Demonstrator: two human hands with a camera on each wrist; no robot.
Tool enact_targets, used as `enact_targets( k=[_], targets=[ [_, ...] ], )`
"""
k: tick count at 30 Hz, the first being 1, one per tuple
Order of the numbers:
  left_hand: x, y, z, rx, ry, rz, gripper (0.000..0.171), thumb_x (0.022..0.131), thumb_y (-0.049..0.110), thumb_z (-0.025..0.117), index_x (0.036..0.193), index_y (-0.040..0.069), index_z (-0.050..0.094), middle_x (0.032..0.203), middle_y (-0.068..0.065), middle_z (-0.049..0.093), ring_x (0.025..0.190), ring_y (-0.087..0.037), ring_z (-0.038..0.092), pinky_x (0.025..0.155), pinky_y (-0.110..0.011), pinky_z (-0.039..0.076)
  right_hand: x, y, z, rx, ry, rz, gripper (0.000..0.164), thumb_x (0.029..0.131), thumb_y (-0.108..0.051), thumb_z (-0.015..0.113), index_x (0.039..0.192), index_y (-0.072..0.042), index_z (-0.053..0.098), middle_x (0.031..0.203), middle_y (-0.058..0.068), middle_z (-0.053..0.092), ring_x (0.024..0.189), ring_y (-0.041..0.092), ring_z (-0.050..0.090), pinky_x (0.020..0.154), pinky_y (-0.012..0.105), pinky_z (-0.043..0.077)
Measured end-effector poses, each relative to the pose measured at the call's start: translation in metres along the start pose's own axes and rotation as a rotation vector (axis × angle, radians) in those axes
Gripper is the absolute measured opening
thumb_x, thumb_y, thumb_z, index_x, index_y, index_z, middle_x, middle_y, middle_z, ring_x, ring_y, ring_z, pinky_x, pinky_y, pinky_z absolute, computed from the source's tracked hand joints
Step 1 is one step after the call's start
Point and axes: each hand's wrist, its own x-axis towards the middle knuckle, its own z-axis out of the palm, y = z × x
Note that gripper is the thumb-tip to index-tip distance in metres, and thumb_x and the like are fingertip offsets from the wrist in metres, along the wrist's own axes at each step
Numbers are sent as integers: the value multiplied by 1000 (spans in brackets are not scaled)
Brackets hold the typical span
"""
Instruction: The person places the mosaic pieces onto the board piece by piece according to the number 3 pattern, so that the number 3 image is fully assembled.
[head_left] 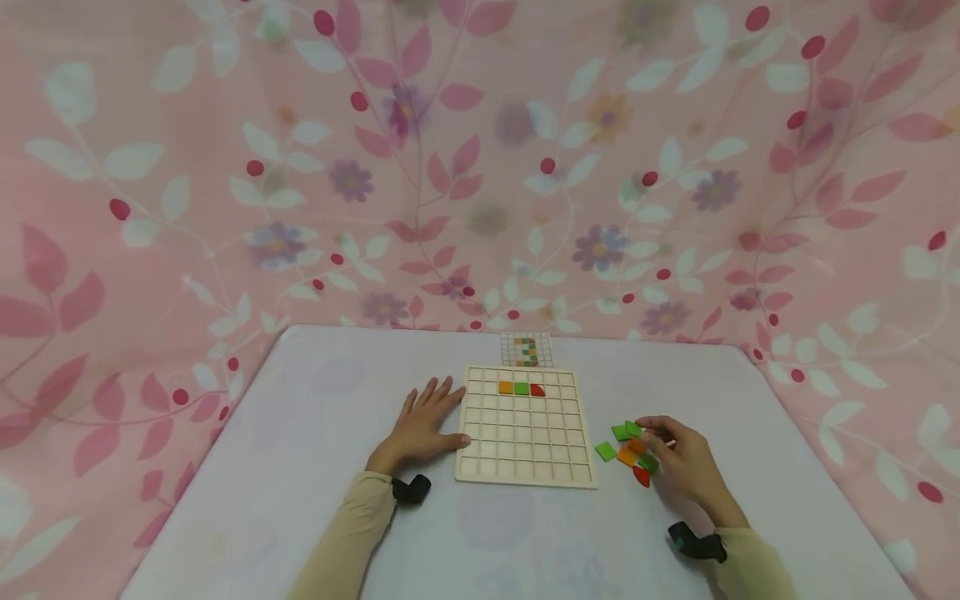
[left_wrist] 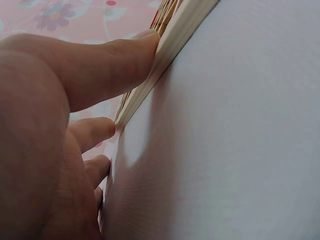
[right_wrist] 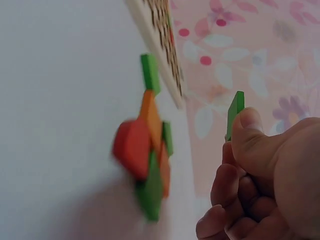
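Observation:
A pale wooden grid board (head_left: 517,450) lies on the table, with an orange square (head_left: 506,388), a green square (head_left: 522,388) and a red quarter-round tile (head_left: 537,390) side by side in an upper row. Spread out at its left edge, my left hand (head_left: 420,429) touches the rim with thumb and index fingertip. My right hand (head_left: 684,458) pinches a green tile (right_wrist: 235,115) between thumb and fingers, raised over the loose pile. That pile, right of the board, has green tiles (head_left: 605,452), orange tiles (head_left: 627,456) and a red tile (head_left: 641,476), some overlapping.
Behind the board is a small pattern card (head_left: 527,350) printed with a grid and coloured shapes. The white-covered table (head_left: 360,358) ends at a pink floral curtain (head_left: 480,167). Both wrists wear black camera bands.

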Motion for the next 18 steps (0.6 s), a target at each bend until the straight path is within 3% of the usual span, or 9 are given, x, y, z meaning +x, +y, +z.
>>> enact_targets(
  k=[7, 18],
  targets=[
    [1, -3, 4, 11, 2, 4, 89, 92, 51, 75, 165, 16, 40, 177, -13, 23, 166, -38, 9, 130, -69, 3, 25, -23, 13, 43, -30, -115, 17, 101, -7, 71, 117, -3, 74, 92, 2, 71, 81, 8, 61, 68, 22, 53],
    [-1, -2, 2, 5, 9, 13, 89, 92, 54, 74, 165, 15, 40, 177, -12, 23, 166, -39, 10, 130, -69, 4, 56, -58, 36, 45, -97, -120, 21, 100, -9, 73, 120, -4, 74, 95, 3, 69, 85, 14, 59, 70, 23, 49]
  ],
)
